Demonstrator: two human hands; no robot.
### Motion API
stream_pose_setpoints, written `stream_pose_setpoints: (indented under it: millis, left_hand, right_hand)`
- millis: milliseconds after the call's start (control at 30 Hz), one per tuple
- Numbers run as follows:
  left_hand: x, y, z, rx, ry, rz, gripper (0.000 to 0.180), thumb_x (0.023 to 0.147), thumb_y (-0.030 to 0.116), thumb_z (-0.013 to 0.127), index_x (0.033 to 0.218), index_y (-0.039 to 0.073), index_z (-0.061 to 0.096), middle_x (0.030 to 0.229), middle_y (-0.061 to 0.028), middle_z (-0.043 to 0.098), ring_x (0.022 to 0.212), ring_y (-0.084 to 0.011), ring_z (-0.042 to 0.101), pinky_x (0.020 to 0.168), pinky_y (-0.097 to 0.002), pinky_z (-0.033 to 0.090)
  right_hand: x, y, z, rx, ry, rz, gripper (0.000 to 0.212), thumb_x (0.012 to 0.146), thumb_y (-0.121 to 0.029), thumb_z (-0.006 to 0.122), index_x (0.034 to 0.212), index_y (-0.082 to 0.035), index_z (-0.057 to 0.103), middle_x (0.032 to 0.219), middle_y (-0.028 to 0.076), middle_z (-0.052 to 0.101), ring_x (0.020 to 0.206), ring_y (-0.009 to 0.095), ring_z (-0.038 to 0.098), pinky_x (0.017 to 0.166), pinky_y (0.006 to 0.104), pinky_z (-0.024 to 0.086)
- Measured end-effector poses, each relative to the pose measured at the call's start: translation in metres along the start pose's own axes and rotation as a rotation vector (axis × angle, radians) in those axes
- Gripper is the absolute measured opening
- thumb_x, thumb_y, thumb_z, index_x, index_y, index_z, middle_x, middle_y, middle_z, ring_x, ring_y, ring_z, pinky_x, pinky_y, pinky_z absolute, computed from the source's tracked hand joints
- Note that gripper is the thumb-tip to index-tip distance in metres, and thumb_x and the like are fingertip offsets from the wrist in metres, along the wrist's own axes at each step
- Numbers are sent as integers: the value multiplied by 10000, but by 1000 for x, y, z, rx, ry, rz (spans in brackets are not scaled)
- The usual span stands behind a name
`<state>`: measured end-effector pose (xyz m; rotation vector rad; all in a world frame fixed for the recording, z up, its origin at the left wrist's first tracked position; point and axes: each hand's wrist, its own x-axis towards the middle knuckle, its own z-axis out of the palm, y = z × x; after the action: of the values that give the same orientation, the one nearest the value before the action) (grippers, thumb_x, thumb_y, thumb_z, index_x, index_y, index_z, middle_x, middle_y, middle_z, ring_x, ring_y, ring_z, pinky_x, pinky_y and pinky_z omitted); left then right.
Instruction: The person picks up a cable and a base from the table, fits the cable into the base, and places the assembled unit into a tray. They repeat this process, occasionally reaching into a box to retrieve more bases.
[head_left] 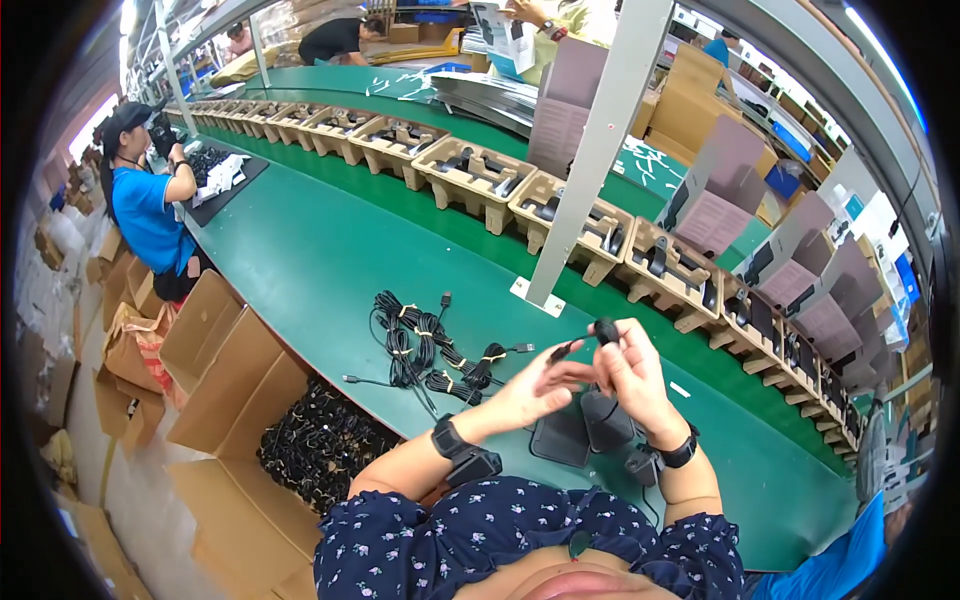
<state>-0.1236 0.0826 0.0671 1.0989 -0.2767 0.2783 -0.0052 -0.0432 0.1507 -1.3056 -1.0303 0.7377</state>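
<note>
Above the green bench, my right hand pinches a black coiled cable between thumb and fingers. Beside it, my left hand has its fingers closed around a thin black end of what looks like the same cable; its exact shape is partly hidden. Left of my hands lie several black cable bundles tied with pale bands, their plugs sticking out. Below my hands rest a flat black pad and a second dark pad. A small black piece sits by my right wrist.
A metal post rises from the bench ahead. Beyond it runs a row of cardboard trays holding black parts. An open carton full of small black items stands at left. A co-worker in blue works at far left.
</note>
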Motion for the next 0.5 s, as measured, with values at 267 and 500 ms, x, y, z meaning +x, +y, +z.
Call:
stream_pose_setpoints:
  millis: [267,500]
  left_hand:
    - [11,-5,5,121,-351,-502,233,972,212,501,1071,11,567,641,2,534,527,-55,488,479,-199,383]
    - [6,4,-11,32,86,-356,187,980,162,476,1033,14,578,687,6,523,513,-41,412,537,-181,379]
  right_hand:
    - [6,4,-16,250,139,-95,497,970,-424,445,1204,14,467,769,-8,451,641,79,425,572,218,370]
    - [-14,5,-12,-784,-86,-436,351,865,-260,610,1148,-58,562,1133,153,541,996,305,547,853,385,447]
